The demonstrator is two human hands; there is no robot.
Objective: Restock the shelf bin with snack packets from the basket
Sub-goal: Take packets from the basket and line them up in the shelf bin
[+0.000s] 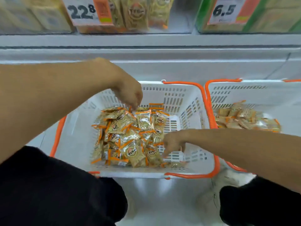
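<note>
A white slotted basket (78, 141) with orange handles is set on the pale floor below the shelving. A loose heap of snack packets (130, 136), clear wrap with orange ends, is piled across its middle and left part.

The left hand (130, 93) is lowered over the far edge of the heap, fingers pointed down and drawn together at the packets; whether a packet is actually pinched cannot be told, the fingertips being blurred. The right hand (173, 142) is reached in low at the near right of the heap, fingers curled downward among the packets; its grip cannot be told either.

A second basket (244, 92) of the same kind is stood just beside, on the right, with more packets in it. Above, a shelf bin (135, 15) holding similar packets is seen behind a price tag (83, 12) marked 22.8.
</note>
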